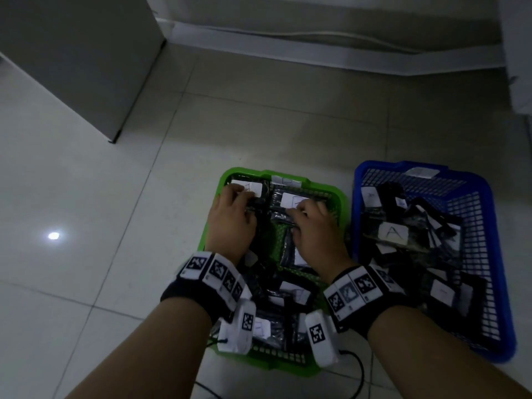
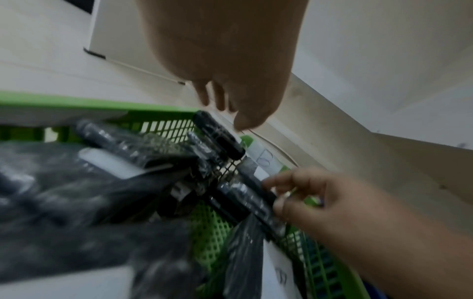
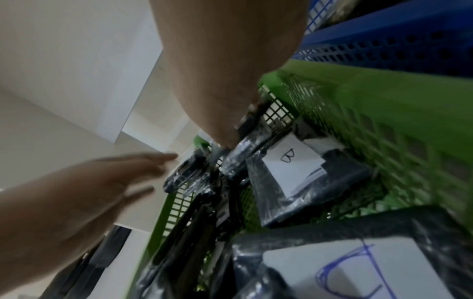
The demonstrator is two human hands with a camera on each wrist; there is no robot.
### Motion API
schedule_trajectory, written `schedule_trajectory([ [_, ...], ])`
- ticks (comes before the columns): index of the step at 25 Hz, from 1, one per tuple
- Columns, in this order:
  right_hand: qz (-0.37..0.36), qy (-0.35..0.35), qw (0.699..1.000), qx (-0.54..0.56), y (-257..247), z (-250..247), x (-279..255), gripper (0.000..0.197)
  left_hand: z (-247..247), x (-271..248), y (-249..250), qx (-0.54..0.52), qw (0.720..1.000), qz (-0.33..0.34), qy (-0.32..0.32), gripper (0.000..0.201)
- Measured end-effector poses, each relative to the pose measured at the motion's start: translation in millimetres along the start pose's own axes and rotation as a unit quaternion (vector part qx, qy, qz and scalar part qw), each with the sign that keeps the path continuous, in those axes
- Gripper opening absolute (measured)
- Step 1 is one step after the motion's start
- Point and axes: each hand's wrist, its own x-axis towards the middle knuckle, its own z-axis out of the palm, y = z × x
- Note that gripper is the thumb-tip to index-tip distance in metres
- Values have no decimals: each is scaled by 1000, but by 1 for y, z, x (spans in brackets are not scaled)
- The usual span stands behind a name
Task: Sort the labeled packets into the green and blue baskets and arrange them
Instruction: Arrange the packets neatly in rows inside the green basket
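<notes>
The green basket (image 1: 209,234) sits on the floor and holds several black packets with white labels. Both hands reach into its far end. My left hand (image 1: 241,194) rests with fairly straight fingers on a black packet (image 1: 257,190) in the far left corner. My right hand (image 1: 299,210) pinches the edge of another black packet (image 2: 243,199) by the far wall; the left wrist view shows the curled fingers (image 2: 279,183) on it. A packet marked B (image 3: 291,159) lies just behind. The blue basket (image 1: 495,226) to the right holds a loose heap of packets, one marked A (image 1: 393,233).
A pale cabinet (image 1: 80,67) stands at the back left. A skirting board with a thin cable (image 1: 316,36) runs along the far wall. A black wire (image 1: 358,370) loops on the tiles in front of the green basket. Both baskets stand close side by side.
</notes>
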Motion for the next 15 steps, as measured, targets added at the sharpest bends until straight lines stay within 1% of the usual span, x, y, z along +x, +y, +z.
schedule_trajectory([
  [1,-7,-15,1000,9,0,-2,-1,41,-2,2,-1,5,999,-15,-40,46],
  [2,-13,-29,999,16,0,-7,-5,42,-3,2,0,-1,998,-23,-66,49],
  [3,-20,-42,999,27,0,-12,-9,42,-6,2,2,-13,997,-28,-75,51],
  [5,-28,-76,994,75,-3,-19,-19,36,-13,-4,3,-36,996,-40,-68,49],
  [7,-42,-122,984,123,-7,-20,-29,31,-15,-15,0,-37,998,-34,-42,42],
  [8,-48,-144,980,129,-10,-17,-33,30,-15,-22,-4,-18,998,-31,-42,38],
  [9,-54,-170,976,127,-12,-13,-35,29,-14,-28,-8,11,998,-36,-58,37],
  [11,-63,-225,967,107,-16,-3,-38,31,-12,-40,-21,77,991,-40,-105,40],
  [13,-63,-258,960,92,-17,8,-38,36,-12,-46,-37,111,986,-11,-127,45],
  [15,-45,-246,964,86,-16,13,-40,35,-13,-49,-51,96,988,30,-114,45],
])
